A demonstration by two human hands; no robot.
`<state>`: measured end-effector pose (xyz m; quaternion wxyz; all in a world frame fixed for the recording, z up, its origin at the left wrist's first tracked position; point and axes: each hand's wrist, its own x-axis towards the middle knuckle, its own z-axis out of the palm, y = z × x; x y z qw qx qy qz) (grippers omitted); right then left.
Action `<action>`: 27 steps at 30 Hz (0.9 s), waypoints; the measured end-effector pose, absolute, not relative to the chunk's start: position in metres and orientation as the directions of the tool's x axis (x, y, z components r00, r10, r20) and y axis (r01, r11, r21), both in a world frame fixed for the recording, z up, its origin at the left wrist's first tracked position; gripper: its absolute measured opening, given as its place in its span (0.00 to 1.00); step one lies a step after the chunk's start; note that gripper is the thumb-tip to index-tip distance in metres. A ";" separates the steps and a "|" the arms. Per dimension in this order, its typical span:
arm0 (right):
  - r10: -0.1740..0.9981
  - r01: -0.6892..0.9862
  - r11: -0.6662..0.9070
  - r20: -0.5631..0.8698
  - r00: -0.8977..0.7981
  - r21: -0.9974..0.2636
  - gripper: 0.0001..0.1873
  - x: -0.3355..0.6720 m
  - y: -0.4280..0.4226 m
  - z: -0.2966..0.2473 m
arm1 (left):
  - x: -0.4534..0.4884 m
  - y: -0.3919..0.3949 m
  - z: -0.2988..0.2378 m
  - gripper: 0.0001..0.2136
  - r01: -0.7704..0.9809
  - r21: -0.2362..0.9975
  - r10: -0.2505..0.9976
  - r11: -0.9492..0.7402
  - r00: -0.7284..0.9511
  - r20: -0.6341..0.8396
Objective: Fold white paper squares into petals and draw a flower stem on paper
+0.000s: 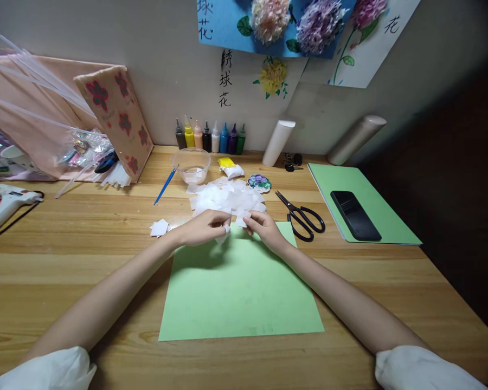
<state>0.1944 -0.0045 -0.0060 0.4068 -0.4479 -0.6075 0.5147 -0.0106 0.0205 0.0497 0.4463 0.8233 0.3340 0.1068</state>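
Note:
Above the far edge of a green sheet of paper [244, 292], my left hand [205, 227] is closed on a crumpled piece of white tissue paper [223, 236] that hangs below its fingers. My right hand [264, 227] pinches a small flat white tissue square [243, 218] between thumb and fingers. The two hands are a little apart. Just behind them lies a loose pile of white tissue squares [223, 196]. A few white paper pieces [159, 227] rest beside my left wrist. Black-handled scissors [303, 216] lie partly over the green sheet's right corner.
Behind the pile stand a clear bowl [192, 168], a blue brush [165, 187] and several paint bottles [207, 138]. A white roll [278, 143] leans against the wall. A phone [355, 215] lies on green sheets at right. A glue gun [12, 206] is at far left.

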 end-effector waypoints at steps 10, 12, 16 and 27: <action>0.981 0.103 -0.002 -0.022 -0.191 -0.995 0.18 0.193 -0.004 -0.010 | 0.014 -0.008 0.012 0.05 0.599 0.545 0.810 -0.586 0.456 0.370; 0.975 0.113 0.040 0.014 -0.221 -0.993 0.18 0.193 -0.005 -0.008 | 0.017 -0.012 0.007 0.05 0.588 0.534 0.794 -0.608 0.445 0.414; 0.950 0.128 0.118 0.075 -0.302 -0.985 0.21 0.193 -0.005 -0.006 | 0.016 -0.013 0.005 0.06 0.590 0.513 0.778 -0.623 0.399 0.486; 0.926 0.091 0.025 -0.012 -0.376 -0.996 0.26 0.194 -0.006 -0.011 | 0.012 -0.008 0.000 0.10 0.713 0.413 0.808 -0.567 0.384 0.446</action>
